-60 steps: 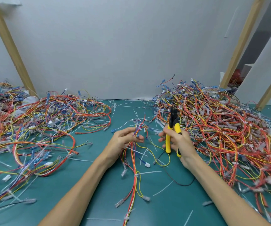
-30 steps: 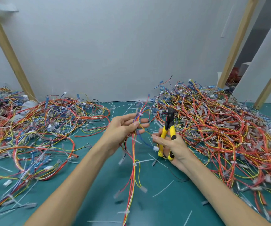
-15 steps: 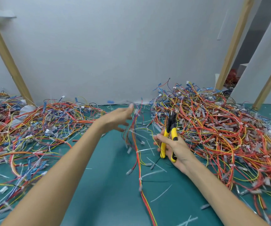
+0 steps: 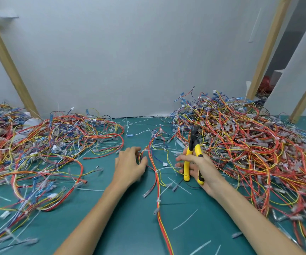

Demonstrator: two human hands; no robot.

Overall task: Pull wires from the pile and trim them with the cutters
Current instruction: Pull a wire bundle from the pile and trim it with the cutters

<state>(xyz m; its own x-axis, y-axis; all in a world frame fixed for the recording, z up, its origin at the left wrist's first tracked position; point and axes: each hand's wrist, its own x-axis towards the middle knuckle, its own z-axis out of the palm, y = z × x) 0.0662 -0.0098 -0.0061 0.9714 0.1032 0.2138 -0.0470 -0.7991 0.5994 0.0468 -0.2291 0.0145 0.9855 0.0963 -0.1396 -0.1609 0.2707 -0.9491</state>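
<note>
My two forearms come in from the near edge over the green surface point(image 4: 130, 227), which is strewn with white cut-off scraps point(image 4: 185, 219); a loose wire bundle point(image 4: 156, 181) of red, orange and yellow strands runs from the near edge away between my hands, tied at points with white ties; left hand point(image 4: 130, 166) lies palm down just left of this bundle, its fingers point(image 4: 135, 149) loosely spread and relaxed, with the thumb beside a red loop; the hand is blurred, and I can make out nothing gripped in it; right hand point(image 4: 198, 168) is just right of the bundle, its fingers point(image 4: 183, 158) curled round the yellow handles of the cutters point(image 4: 192, 157); the handles stand somewhat apart, and the black head points up and away from me, against the edge of the right-hand pile point(image 4: 249, 144); that pile is the higher one, a tangle of red, yellow and blue wires with clear connectors; a flatter left-hand pile point(image 4: 47, 144) spreads well apart from it across the surface; beyond both is a pale wall point(image 4: 148, 52), with a slanted wooden post point(image 4: 8, 61) at far left and another point(image 4: 266, 52) at far right.
</note>
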